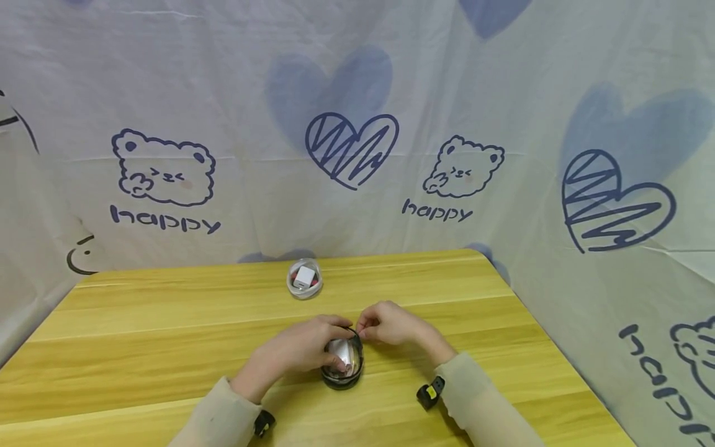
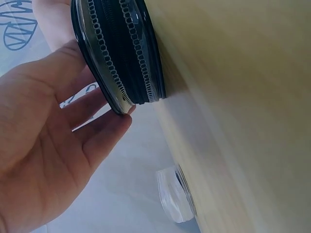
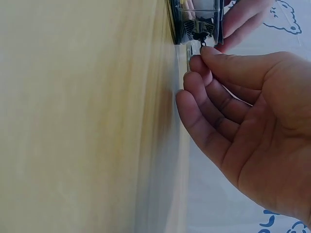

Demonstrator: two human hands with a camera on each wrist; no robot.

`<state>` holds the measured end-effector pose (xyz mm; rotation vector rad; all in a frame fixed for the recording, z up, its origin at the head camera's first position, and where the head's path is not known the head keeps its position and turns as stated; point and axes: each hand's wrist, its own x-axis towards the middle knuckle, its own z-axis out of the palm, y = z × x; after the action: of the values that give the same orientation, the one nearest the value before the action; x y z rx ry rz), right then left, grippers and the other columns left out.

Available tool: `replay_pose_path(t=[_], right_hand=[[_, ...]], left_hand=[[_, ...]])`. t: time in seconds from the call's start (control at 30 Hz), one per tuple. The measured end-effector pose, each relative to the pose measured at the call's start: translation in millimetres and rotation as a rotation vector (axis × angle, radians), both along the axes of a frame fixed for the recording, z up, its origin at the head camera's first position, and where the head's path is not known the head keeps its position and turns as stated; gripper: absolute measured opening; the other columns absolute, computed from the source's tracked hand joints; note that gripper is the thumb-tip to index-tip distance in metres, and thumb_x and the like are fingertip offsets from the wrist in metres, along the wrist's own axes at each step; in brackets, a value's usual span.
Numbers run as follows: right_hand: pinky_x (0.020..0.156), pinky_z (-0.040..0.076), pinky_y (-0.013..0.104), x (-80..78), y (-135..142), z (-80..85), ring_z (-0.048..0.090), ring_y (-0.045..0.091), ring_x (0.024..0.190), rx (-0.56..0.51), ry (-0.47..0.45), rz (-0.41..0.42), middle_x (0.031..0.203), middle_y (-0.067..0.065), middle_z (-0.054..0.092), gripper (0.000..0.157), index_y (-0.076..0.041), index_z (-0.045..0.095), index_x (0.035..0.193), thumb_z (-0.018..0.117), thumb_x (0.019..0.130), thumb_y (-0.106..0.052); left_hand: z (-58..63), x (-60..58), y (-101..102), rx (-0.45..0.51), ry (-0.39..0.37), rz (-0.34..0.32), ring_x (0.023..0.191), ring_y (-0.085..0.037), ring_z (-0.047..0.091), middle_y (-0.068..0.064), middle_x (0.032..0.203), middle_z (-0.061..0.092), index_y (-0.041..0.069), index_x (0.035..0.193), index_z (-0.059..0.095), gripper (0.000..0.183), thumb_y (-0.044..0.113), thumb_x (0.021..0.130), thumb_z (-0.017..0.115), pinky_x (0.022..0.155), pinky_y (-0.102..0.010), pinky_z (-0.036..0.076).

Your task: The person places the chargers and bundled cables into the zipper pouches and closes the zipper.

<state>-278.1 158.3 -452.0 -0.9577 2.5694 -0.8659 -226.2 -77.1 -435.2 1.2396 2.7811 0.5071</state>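
Observation:
A small rounded zip pouch (image 1: 347,357) with clear faces and black trim sits on the table, a pale item showing through its top. My left hand (image 1: 301,344) grips it from the left, the thumb on the clear top and the fingers at the far rim. From the side, the left wrist view shows the pouch's black zipper band (image 2: 116,48) with toothed edges. At the pouch's far right end, my right hand (image 1: 391,323) pinches the small dark zipper pull (image 3: 203,43) between thumb and index finger. The other right fingers are loosely curled.
Farther back on the wooden table (image 1: 167,323) lies a clear round pouch (image 1: 289,282) holding a white charger plug (image 1: 304,277) and something red. A pale cloth (image 1: 257,186) printed with bears and hearts hangs behind the table and along its right side.

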Motion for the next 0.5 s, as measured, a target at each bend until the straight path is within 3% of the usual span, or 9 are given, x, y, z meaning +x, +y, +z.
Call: replay_pose_path(t=[0.5], right_hand=[[0.073, 0.052, 0.024, 1.8, 2.0, 4.0, 0.06, 0.004, 0.077, 0.033, -0.028, 0.067, 0.083, -0.009, 0.068, 0.009, -0.013, 0.074, 0.091, 0.073, 0.097, -0.007]], left_hand=[[0.6, 3.7, 3.7, 0.004, 0.026, 0.014, 0.118, -0.028, 0.064, -0.012, 0.134, 0.065, 0.001, 0.125, 0.075, 0.046, 0.024, 0.086, 0.087, 0.1, -0.041, 0.055]])
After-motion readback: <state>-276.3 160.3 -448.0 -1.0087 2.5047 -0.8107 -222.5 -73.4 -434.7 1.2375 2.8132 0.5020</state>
